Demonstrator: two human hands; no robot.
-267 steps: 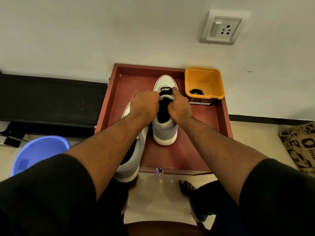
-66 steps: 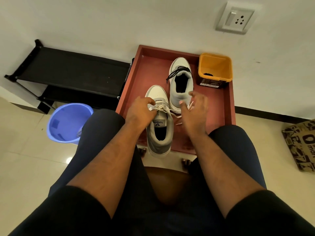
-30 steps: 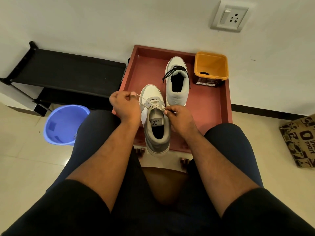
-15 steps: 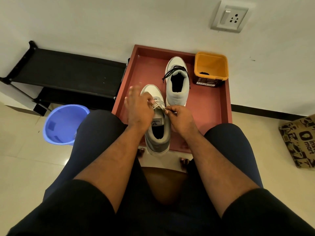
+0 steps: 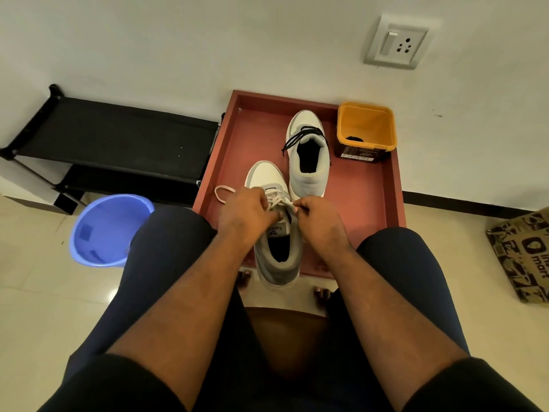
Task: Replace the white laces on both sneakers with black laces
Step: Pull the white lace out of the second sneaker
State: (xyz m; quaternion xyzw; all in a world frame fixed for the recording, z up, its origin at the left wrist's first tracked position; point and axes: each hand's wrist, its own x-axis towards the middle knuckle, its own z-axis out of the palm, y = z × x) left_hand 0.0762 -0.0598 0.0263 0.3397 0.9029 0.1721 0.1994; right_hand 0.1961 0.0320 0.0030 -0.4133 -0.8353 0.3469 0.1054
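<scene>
Near sneaker (image 5: 276,251) on red tray (image 5: 368,203), both hands over its tongue. Left hand (image 5: 246,212) grips white lace (image 5: 222,193), loop trailing left; right hand (image 5: 318,215) pinches lace end. Black-laced sneaker (image 5: 309,171) farther.

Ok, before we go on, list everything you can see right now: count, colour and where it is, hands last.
tray: 1, red-brown, on the floor against the wall
near sneaker: 1, white and grey, at the tray's front edge, white lace partly undone, a loop trailing left
far sneaker: 1, white and grey, further back on the tray, black lace in it
tub: 1, orange, tray's back right corner, something dark inside
bucket: 1, blue, on the floor to the left
shoe rack: 1, black, against the wall on the left
wall socket: 1, white, on the wall above
paper bag: 1, brown, printed, on the floor at right
left hand: gripping the white lace
right hand: pinching the white lace
</scene>
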